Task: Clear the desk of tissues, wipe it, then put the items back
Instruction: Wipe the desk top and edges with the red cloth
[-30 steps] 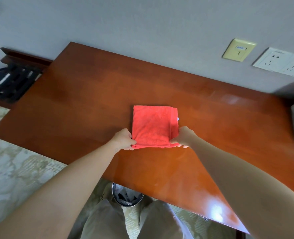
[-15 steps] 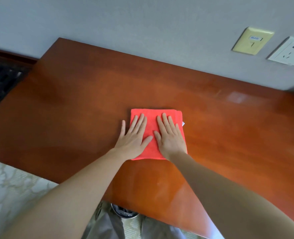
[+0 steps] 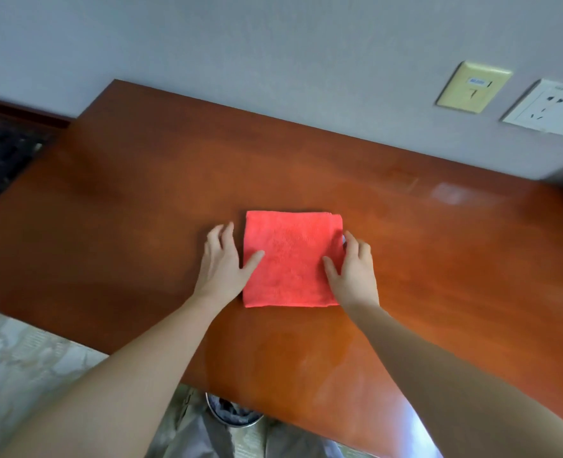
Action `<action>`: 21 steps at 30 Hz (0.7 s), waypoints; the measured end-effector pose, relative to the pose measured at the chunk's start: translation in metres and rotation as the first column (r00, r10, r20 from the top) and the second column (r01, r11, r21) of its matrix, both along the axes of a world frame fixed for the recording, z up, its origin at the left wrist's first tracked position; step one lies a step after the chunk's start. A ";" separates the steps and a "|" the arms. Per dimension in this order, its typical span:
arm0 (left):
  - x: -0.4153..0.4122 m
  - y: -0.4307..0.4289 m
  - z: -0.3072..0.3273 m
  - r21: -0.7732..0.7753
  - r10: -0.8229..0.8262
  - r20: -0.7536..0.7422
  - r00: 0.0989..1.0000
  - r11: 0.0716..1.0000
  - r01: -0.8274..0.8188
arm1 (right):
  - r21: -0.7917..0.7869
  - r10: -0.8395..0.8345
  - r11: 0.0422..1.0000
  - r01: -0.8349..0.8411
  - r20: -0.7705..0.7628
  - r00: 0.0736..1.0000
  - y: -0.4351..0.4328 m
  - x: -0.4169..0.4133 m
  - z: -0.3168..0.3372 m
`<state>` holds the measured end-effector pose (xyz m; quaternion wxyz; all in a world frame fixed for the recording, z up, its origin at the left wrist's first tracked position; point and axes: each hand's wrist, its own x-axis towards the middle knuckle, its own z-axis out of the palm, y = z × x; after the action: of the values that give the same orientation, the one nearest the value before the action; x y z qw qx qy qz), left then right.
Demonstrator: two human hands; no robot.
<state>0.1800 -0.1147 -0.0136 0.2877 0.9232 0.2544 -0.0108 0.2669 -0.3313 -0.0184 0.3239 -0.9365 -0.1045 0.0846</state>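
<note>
Shelf [image 3: 7,143]: one, being seen far left, its dark contents blurred.
Desk [image 3: 124,200]: one, being leaned over.
Left hand [image 3: 223,264]: one, being held wide, thumb being laid on the cloth's left edge.
Bin [image 3: 233,415]: one, being half hidden by the desk's near edge.
Cloth [image 3: 290,256]: one, red, folded, being flanked mid-desk by both hands.
Right hand [image 3: 354,274]: one, being held wide, thumb being laid on the cloth.
Wall plates: two, yellow plate [image 3: 473,87] and white socket [image 3: 548,109].

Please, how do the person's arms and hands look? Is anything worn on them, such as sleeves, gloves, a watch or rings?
Nothing worn is visible. The left hand and the right hand have no gloves and no visible rings. The left forearm and the right forearm are uncovered up to the picture's edge: no sleeves, watch or bracelet.
</note>
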 end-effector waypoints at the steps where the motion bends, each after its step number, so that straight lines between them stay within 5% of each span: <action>1: -0.002 0.000 0.000 0.014 0.076 -0.009 0.997 0.997 -0.076 | -0.022 -0.052 0.998 0.051 -0.051 0.997 -0.002 -0.002 0.004; 5: 0.004 0.000 0.005 -0.081 0.154 -0.164 0.974 0.982 -0.169 | -0.147 -0.180 0.980 0.133 -0.379 0.908 0.013 0.004 0.024; 9: 0.010 -0.010 0.019 -0.161 0.089 -0.387 0.918 0.974 -0.162 | -0.200 -0.190 0.975 0.095 -0.535 0.823 0.022 0.010 0.034; 13: 0.009 -0.013 0.023 -0.389 0.161 -0.379 0.911 0.866 -0.314 | -0.153 -0.157 0.985 0.084 -0.566 0.810 0.023 0.013 0.036; 21: -0.011 -0.031 0.045 -0.626 0.211 -0.287 0.934 0.697 -0.350 | 0.140 -0.098 0.946 0.292 -0.736 0.670 0.001 0.007 0.045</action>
<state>0.1693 -0.1454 0.0319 0.5712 0.7027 0.3983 -0.1462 0.2735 -0.3302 0.0268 0.4594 -0.7857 0.1226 0.3956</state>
